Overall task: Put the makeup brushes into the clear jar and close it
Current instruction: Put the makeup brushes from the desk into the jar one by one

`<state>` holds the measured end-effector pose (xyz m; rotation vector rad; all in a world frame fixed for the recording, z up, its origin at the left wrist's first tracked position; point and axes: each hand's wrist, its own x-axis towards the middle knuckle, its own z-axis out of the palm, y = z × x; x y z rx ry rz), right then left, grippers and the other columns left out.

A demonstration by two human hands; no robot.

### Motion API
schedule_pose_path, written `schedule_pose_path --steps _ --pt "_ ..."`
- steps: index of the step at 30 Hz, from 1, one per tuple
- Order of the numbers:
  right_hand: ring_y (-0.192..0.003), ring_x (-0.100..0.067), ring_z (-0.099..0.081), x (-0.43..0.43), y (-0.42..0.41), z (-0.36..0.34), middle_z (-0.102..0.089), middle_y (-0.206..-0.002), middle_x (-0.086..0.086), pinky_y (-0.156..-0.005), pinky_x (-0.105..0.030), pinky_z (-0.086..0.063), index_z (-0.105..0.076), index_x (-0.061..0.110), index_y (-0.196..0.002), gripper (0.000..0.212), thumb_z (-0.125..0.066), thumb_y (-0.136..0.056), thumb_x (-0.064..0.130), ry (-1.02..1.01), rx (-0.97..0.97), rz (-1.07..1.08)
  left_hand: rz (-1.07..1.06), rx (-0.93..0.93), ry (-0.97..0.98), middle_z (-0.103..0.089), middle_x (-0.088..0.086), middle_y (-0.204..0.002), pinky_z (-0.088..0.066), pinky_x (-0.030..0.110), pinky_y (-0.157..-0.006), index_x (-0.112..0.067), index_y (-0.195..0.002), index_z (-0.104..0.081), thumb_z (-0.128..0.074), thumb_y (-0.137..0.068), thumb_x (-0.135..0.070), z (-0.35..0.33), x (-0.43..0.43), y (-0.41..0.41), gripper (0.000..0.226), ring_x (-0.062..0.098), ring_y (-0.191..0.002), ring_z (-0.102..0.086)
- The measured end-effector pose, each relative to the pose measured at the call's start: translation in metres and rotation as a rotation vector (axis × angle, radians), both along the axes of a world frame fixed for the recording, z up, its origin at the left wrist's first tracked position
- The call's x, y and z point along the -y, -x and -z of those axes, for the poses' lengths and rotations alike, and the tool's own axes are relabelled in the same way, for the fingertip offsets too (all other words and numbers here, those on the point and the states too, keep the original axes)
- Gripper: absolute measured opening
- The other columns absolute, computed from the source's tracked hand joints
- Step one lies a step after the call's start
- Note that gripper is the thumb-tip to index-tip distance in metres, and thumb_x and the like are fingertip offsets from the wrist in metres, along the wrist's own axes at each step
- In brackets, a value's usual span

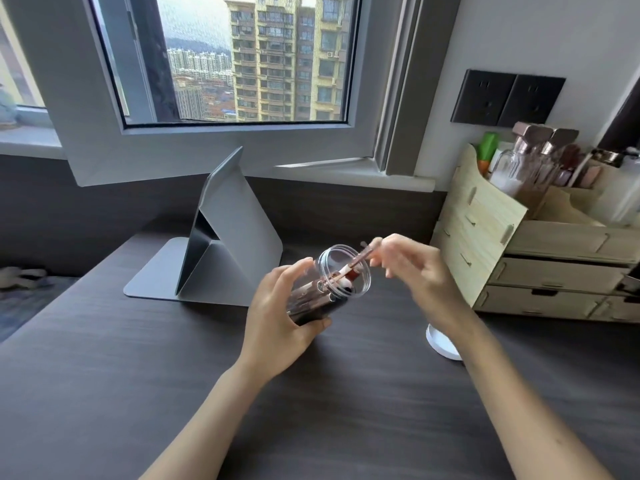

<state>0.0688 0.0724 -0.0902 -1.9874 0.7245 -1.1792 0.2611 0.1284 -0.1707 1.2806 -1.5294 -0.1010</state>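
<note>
A clear jar, tipped so its open mouth faces up and to the right, is held just above the dark desk by the left hand, whose fingers and thumb are clamped around the jar's lower body. Several rose-gold-handled makeup brushes already lie inside, their long axes running along the jar's length. At the rim, the right hand pinches one more brush between closed fingertips; that brush slants down and to the left, its lower end already past the mouth and its upper end at the fingers. The brush's axis roughly lines up with the tilted jar, so the remaining move appears to be a short slide down and leftward from the right hand, the nearer one to the opening. The white lid lies flat on the desk just behind the right forearm, partly hidden by it, and the jar is not yet closed. Further out stand a grey folded tablet stand to the left and a wooden drawer organiser to the right, beneath a window.
</note>
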Motion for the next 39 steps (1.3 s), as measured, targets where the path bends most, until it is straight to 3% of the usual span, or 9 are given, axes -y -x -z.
schedule_pose_path --steps 4,7,12,22,26,30,33,36,39 --pt "-0.055 -0.01 -0.052 0.046 0.011 0.012 -0.06 -0.063 -0.004 -0.052 -0.019 -0.045 -0.067 0.012 -0.071 0.039 -0.044 -0.096 0.031 -0.308 0.253 0.2 -0.028 -0.011 -0.005 -0.056 -0.006 -0.115 -0.03 0.003 -0.09 -0.031 -0.124 -0.047 -0.087 -0.053 -0.016 0.0 0.002 -0.002 0.082 0.003 -0.106 -0.046" --pt "-0.061 -0.018 -0.06 0.093 0.01 0.039 -0.066 -0.067 -0.005 -0.06 -0.03 -0.047 -0.068 0.016 -0.068 0.028 -0.053 -0.09 0.022 -0.167 -0.143 0.573 -0.04 -0.007 -0.001 -0.055 -0.008 -0.115 -0.031 0.003 -0.09 -0.03 -0.123 -0.047 -0.088 -0.053 -0.016 0.001 0.003 -0.003 0.083 0.003 -0.105 -0.046" --pt "-0.11 -0.035 -0.053 0.131 -0.008 0.072 -0.065 -0.114 -0.016 -0.083 -0.037 -0.046 -0.064 0.004 -0.111 0.029 -0.047 -0.094 0.02 0.074 -0.887 0.705 -0.059 -0.011 -0.002 -0.055 -0.009 -0.117 -0.031 0.003 -0.091 -0.032 -0.124 -0.045 -0.088 -0.053 -0.018 0.002 0.004 -0.005 0.083 0.004 -0.108 -0.047" --pt "-0.113 -0.034 -0.054 0.14 -0.019 0.076 -0.061 -0.12 -0.016 -0.083 -0.036 -0.046 -0.059 0.001 -0.114 0.026 -0.045 -0.095 0.011 0.071 -1.21 0.674 -0.091 -0.024 -0.003 -0.053 -0.013 -0.116 -0.034 0.004 -0.089 -0.034 -0.124 -0.044 -0.088 -0.054 -0.019 0.002 0.006 -0.009 0.084 0.006 -0.108 -0.047" --pt "-0.094 -0.037 -0.062 0.114 -0.023 0.054 -0.066 -0.105 -0.021 -0.067 -0.033 -0.04 -0.06 -0.002 -0.102 0.019 -0.049 -0.092 0.011 0.035 -0.894 0.694 -0.081 -0.006 -0.003 -0.051 -0.015 -0.116 -0.034 0.004 -0.089 -0.036 -0.124 -0.042 -0.088 -0.055 -0.019 0.002 0.005 -0.009 0.085 0.005 -0.107 -0.046" --pt "-0.055 -0.015 -0.06 0.067 -0.007 0.007 -0.067 -0.079 -0.016 -0.05 -0.025 -0.047 -0.059 0.006 -0.084 0.005 -0.057 -0.085 0.011 0.013 -0.118 0.601 -0.076 -0.002 0.011 -0.05 -0.017 -0.115 -0.032 0.003 -0.091 -0.033 -0.124 -0.043 -0.088 -0.054 -0.016 0.002 0.005 -0.008 0.085 0.001 -0.106 -0.044" --pt "-0.049 -0.008 -0.061 0.017 0.008 -0.025 -0.066 -0.066 -0.001 -0.057 -0.03 -0.055 -0.054 0.015 -0.076 0.017 -0.05 -0.086 0.001 0.004 0.424 0.352 -0.009 -0.039 0.017 -0.047 -0.023 -0.118 -0.033 0.006 -0.093 -0.034 -0.125 -0.042 -0.085 -0.056 -0.019 0.001 0.003 -0.006 0.083 -0.005 -0.109 -0.045" --pt "-0.057 -0.016 -0.064 -0.024 0.009 -0.038 -0.069 -0.071 0.0 -0.062 -0.026 -0.056 -0.053 0.012 -0.08 0.022 -0.047 -0.087 -0.007 0.103 0.468 0.162 0.088 -0.078 -0.012 -0.052 -0.017 -0.123 -0.038 0.015 -0.095 -0.035 -0.126 -0.042 -0.083 -0.057 -0.019 -0.001 0.0 0.0 0.082 0.004 -0.114 -0.05" --pt "-0.067 -0.015 -0.065 -0.032 -0.001 -0.03 -0.07 -0.078 -0.003 -0.067 -0.024 -0.054 -0.053 0.012 -0.087 0.015 -0.053 -0.082 -0.002 0.165 0.215 0.146 0.168 -0.076 -0.037 -0.056 -0.011 -0.124 -0.042 0.022 -0.095 -0.033 -0.126 -0.044 -0.084 -0.057 -0.02 -0.002 -0.004 0.005 0.081 0.011 -0.115 -0.054"
